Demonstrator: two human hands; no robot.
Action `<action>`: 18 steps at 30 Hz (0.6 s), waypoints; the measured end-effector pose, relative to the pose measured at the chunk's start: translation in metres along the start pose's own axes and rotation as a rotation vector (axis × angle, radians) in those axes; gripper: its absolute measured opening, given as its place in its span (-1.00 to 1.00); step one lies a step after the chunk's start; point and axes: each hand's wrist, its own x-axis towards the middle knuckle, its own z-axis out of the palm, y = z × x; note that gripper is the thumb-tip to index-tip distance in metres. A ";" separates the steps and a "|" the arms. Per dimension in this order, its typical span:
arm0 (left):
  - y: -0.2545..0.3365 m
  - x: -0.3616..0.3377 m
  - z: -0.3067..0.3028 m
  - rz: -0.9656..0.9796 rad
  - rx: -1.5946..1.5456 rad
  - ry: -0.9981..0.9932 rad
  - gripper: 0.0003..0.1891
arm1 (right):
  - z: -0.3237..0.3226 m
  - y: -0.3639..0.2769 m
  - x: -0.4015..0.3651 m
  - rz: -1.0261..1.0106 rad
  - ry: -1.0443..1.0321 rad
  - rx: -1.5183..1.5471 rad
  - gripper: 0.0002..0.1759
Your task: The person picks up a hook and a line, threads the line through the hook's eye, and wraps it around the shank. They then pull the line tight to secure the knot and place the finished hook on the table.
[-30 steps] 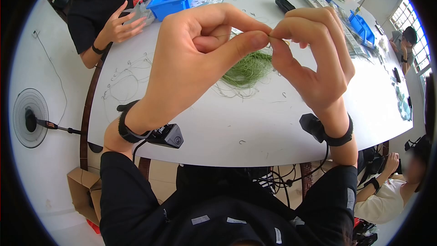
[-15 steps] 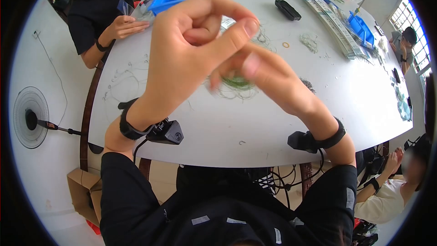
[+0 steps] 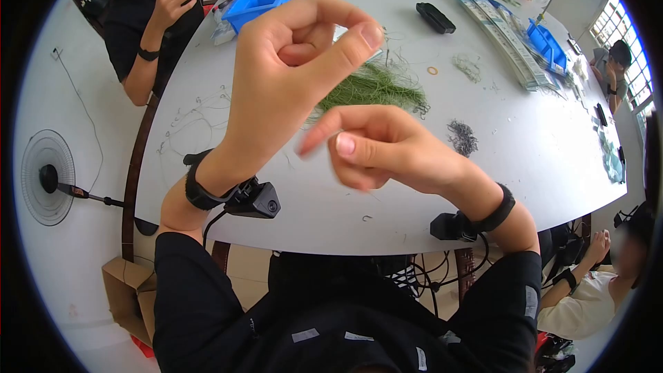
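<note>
My left hand (image 3: pixel 297 55) is raised over the table (image 3: pixel 331 231), its thumb and forefinger pinched together. Whatever lies between those fingertips is too small or hidden to name. Lower and to the right, my right hand (image 3: pixel 394 148) has its thumb near the bent fingers and its forefinger pointing left, slightly blurred; anything held there cannot be made out. Beneath and beyond the hands lies a tangled bundle of green line (image 3: pixel 380 90), with small dark hooks at its right end. A pile of dark hooks (image 3: pixel 463 139) sits right of it. One loose hook (image 3: pixel 367 218) lies nearer me.
Loose clear line (image 3: pixel 197 121) spreads at left. A tan ring (image 3: pixel 432 70), a line coil (image 3: pixel 467 67) and a black case (image 3: pixel 436 18) lie farther back. Blue bins (image 3: pixel 259 5) and long packets (image 3: pixel 497 34) stand beyond. Several people sit around the table.
My right hand has moved down and away from my left hand, uncovering the green bundle and the dark pile. The left hand stays pinched, nearly in place. A co-worker's hand at upper left has risen.
</note>
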 end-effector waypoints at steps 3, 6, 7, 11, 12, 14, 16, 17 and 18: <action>0.002 0.001 -0.003 -0.009 -0.024 0.040 -0.84 | 0.006 -0.018 -0.007 -0.083 0.127 -0.114 -0.62; 0.003 0.003 -0.005 0.006 -0.033 0.073 -0.84 | -0.002 -0.038 -0.017 -0.291 0.290 -0.357 -0.61; 0.003 0.003 -0.005 0.015 -0.031 0.081 -0.84 | -0.005 -0.043 -0.020 -0.388 0.360 -0.498 -0.62; 0.007 0.002 -0.002 0.016 -0.086 0.121 -0.85 | -0.013 -0.059 -0.023 -0.806 0.328 -0.184 -0.79; 0.007 0.002 -0.002 0.023 -0.088 0.125 -0.84 | -0.011 -0.065 -0.027 -0.831 0.300 -0.007 -0.84; 0.007 0.001 -0.002 0.027 -0.115 0.129 -0.84 | -0.021 -0.073 -0.044 -0.866 0.145 0.333 -0.90; 0.006 0.001 -0.002 0.027 -0.165 0.130 -0.84 | -0.029 -0.080 -0.053 -0.793 0.012 0.295 -0.92; 0.008 0.000 -0.002 0.029 -0.175 0.139 -0.84 | -0.030 -0.084 -0.055 -0.755 -0.057 0.272 -0.91; 0.008 -0.001 -0.001 0.028 -0.184 0.148 -0.85 | -0.026 -0.085 -0.057 -0.769 0.007 0.259 -0.93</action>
